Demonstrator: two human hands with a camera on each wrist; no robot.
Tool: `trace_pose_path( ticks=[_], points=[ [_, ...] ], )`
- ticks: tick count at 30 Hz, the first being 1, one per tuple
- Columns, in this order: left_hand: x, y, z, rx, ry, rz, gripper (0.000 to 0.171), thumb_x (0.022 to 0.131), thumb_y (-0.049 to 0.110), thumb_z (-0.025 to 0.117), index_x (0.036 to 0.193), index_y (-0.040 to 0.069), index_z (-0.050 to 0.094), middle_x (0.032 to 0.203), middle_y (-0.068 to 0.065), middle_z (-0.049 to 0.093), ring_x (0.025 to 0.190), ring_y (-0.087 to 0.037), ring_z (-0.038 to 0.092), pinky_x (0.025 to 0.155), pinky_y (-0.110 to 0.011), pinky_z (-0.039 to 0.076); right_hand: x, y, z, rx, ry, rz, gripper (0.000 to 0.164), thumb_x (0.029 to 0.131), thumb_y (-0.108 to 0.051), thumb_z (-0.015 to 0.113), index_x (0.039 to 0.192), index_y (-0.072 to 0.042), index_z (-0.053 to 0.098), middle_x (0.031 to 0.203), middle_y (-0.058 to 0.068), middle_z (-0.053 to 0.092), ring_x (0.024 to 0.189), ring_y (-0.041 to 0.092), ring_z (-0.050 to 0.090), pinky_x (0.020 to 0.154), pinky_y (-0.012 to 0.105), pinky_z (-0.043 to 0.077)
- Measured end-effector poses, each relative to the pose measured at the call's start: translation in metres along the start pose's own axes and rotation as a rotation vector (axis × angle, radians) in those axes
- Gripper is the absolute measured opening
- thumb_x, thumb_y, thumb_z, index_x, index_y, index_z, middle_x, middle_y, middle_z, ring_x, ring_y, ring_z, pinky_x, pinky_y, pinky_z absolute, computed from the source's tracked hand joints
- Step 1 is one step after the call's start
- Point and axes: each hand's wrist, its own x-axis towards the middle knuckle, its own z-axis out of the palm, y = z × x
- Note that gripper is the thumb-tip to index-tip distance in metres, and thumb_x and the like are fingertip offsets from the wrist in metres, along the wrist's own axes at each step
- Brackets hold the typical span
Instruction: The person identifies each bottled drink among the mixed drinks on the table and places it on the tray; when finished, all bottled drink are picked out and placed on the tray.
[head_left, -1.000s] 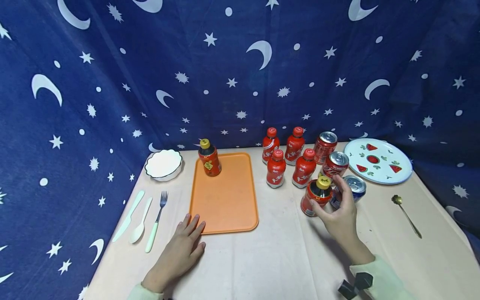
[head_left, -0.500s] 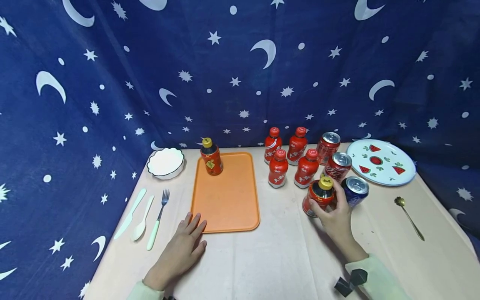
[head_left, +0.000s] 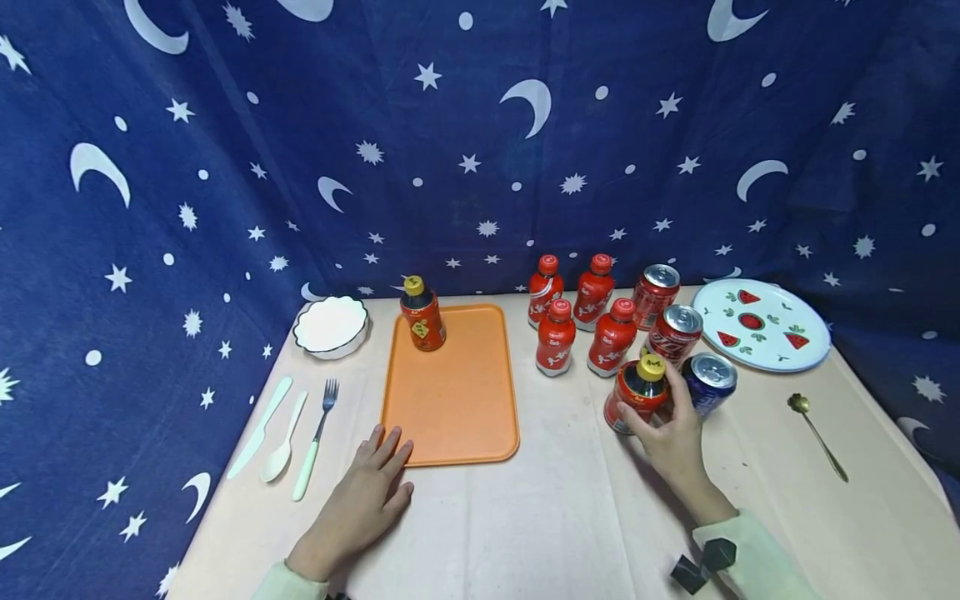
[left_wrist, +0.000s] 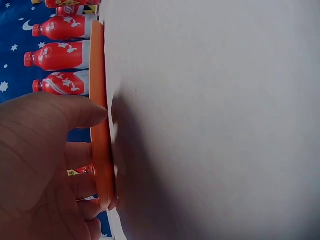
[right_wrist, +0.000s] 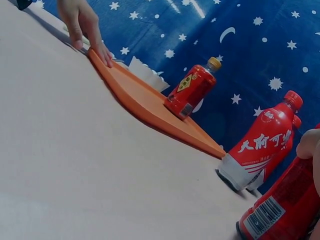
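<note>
My right hand holds a red-labelled bottle with a yellow cap, thumb on its near side and fingers round its right side. The bottle stands upright at the front of the drinks group, close to a dark blue can. In the right wrist view only part of this bottle shows, at the lower right corner. My left hand lies with spread fingers on the near left corner of an orange tray. Another yellow-capped bottle stands on the tray's far left corner.
Several red bottles and two red cans stand behind the held bottle. A plate with watermelon pictures and a gold spoon lie on the right. On the left are a white bowl, knife, spoon and fork.
My right hand's fingers have drawn in against the bottle's right side, and more of the blue can shows. The head view has shifted slightly. My left hand stays at the tray corner.
</note>
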Motion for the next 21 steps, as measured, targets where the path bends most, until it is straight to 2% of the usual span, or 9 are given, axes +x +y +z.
trace_pose_path(
  ticks=[6,10,12,18,21],
  points=[
    [-0.001,0.0,-0.001,0.005,0.01,0.008,0.055,0.086,0.036,0.058,0.133,0.01,0.05,0.144,-0.012,0.036,0.137,-0.033,0.019,0.108,-0.048,0.024,0.003,-0.001,0.0,0.014,0.002,-0.005,0.09,0.068,0.002,0.077,0.142,-0.024,0.033,0.126,0.007,0.049,0.105,0.005,0.05,0.079,0.012,0.047],
    [0.0,0.0,0.0,0.006,0.018,0.013,0.055,0.086,0.036,0.059,0.133,0.01,0.049,0.144,-0.012,0.036,0.137,-0.033,0.019,0.108,-0.049,0.025,0.006,-0.013,-0.001,0.035,-0.004,0.006,0.089,0.068,0.001,0.078,0.141,-0.026,0.035,0.125,0.003,0.049,0.106,0.003,0.05,0.079,0.011,0.046],
    [0.001,0.0,0.001,0.008,0.017,0.014,0.055,0.086,0.036,0.059,0.133,0.01,0.049,0.144,-0.011,0.036,0.137,-0.033,0.019,0.107,-0.049,0.025,0.006,-0.023,-0.003,0.053,-0.013,0.012,0.088,0.067,0.002,0.078,0.14,-0.025,0.036,0.124,0.002,0.05,0.105,0.002,0.05,0.079,0.011,0.047],
    [0.0,0.0,0.0,0.011,0.002,-0.002,0.056,0.086,0.037,0.058,0.134,0.01,0.048,0.145,-0.011,0.035,0.138,-0.032,0.018,0.109,-0.048,0.024,0.003,-0.075,-0.003,0.102,-0.052,0.005,0.082,0.067,0.008,0.075,0.138,-0.008,0.037,0.122,0.008,0.049,0.106,0.001,0.05,0.081,0.012,0.047],
    [0.0,0.0,0.0,0.002,-0.004,-0.004,0.056,0.086,0.037,0.058,0.134,0.009,0.048,0.145,-0.012,0.034,0.138,-0.032,0.017,0.109,-0.048,0.023,0.003,-0.092,0.002,0.15,-0.08,-0.015,0.082,0.068,0.009,0.074,0.138,-0.007,0.036,0.121,0.009,0.05,0.105,0.002,0.052,0.082,0.014,0.047]
  ],
)
